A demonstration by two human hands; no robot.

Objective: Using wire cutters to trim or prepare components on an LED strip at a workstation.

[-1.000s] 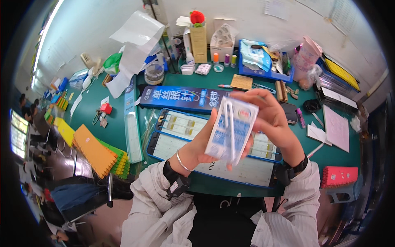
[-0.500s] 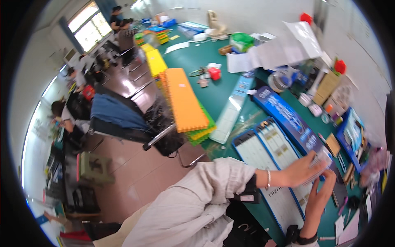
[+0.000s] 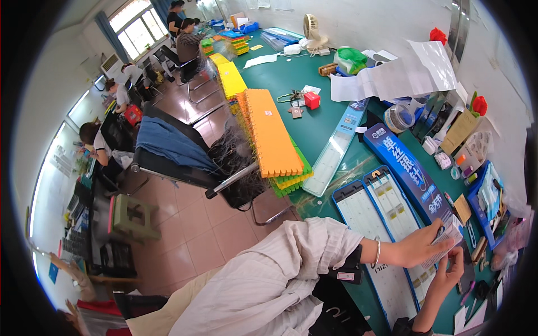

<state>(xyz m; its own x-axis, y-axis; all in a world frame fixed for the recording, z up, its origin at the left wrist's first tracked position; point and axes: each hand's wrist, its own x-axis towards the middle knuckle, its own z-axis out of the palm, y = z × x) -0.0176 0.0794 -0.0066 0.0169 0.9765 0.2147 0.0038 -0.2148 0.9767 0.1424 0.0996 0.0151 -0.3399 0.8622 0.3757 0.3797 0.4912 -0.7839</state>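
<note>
At the lower right, my left hand (image 3: 417, 246) is closed around a small pale packet (image 3: 455, 232) with fine print on it. My right hand (image 3: 447, 275) comes up from below, its thumb and bent fingers pinched together at the packet's near edge; what lies between those fingertips is partly hidden. Both hands are over an opened flat case with blue rims (image 3: 348, 206), its white trays divided lengthwise. Several small yellowish pieces are set in the right-hand tray. Beyond it lies a long blue printed box (image 3: 400, 163), its near end close to the packet.
Orange foam sheets (image 3: 270, 134) are stacked at the table's left edge, beside a black chair (image 3: 179, 162) with blue cloth. A long clear-fronted pack (image 3: 336, 151) lies behind the case. A blue tray (image 3: 486, 196) and small jars crowd the right. Several people sit farther off.
The view has shifted, so the scene sits farther right and a little lower. Both hands remain at the packet; the right fingers appear slightly lower against it.
</note>
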